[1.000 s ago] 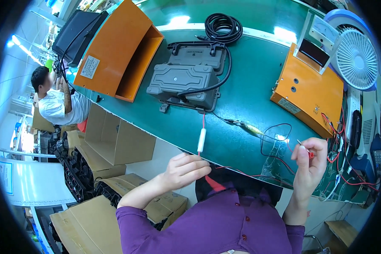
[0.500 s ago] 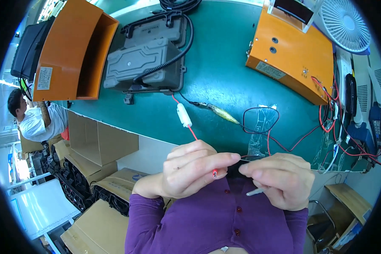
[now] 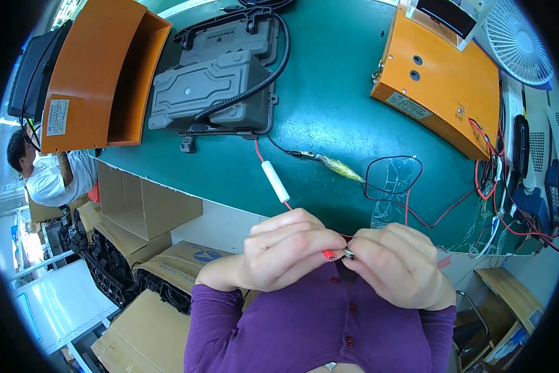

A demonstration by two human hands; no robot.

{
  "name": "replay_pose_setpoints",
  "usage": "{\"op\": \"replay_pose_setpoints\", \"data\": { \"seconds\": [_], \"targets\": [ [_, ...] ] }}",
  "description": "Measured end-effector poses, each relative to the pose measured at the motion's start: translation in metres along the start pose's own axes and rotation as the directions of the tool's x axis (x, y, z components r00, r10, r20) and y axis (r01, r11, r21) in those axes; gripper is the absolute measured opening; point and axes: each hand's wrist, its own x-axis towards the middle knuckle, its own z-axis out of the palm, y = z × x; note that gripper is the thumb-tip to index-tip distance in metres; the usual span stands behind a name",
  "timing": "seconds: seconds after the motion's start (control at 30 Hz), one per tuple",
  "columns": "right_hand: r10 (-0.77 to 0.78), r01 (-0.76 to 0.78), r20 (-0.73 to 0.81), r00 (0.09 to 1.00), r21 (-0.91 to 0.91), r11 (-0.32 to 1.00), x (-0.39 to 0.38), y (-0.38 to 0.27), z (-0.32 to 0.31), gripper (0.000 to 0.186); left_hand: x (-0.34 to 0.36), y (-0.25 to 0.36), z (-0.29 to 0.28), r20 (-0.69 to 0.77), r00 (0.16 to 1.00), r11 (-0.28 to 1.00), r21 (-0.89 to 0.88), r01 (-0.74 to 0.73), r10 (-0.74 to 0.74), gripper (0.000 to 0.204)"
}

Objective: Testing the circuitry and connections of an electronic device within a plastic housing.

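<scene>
At lower centre, our left hand (image 3: 292, 252) pinches a red piece (image 3: 330, 255) and our right hand (image 3: 397, 264) a small metal piece (image 3: 348, 253), fingertips closed; they hide whether the two join. At centre, the clip (image 3: 301, 153) seems already on the dark wire (image 3: 276, 144); the red wire (image 3: 259, 151) looks unfinished. The gray box (image 3: 205, 90) sits upper left, an orange box (image 3: 447, 81) upper right.
</scene>
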Motion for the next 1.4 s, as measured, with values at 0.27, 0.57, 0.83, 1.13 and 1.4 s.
{"op": "replay_pose_setpoints", "data": {
  "seconds": [0.27,0.57,0.83,1.13,1.4],
  "targets": [
    [-0.155,0.146,-0.120,0.981,-0.083,0.986,0.005,0.000,-0.010,0.020,0.002,-0.003,-0.005,-0.019,0.998,0.985,0.164,-0.055,0.059,0.030],
    [-0.178,0.159,-0.106,0.978,-0.168,0.973,0.011,-0.001,-0.003,0.016,0.000,-0.001,0.001,-0.085,0.996,0.945,0.326,0.023,0.006,0.028],
    [-0.183,0.166,-0.067,0.981,-0.212,0.963,0.011,-0.002,-0.007,0.014,0.000,-0.003,-0.001,-0.035,0.997,0.922,0.383,-0.049,0.067,0.029],
    [-0.196,0.197,0.033,0.980,-0.289,0.937,0.010,-0.008,-0.014,0.016,-0.001,-0.008,0.001,-0.020,0.977,0.867,0.465,-0.180,0.214,0.030],
    [-0.188,0.200,0.069,0.980,-0.299,0.933,0.005,-0.011,-0.015,0.020,-0.004,-0.003,0.002,0.001,0.976,0.839,0.510,-0.189,0.219,0.032]
  ]
}}
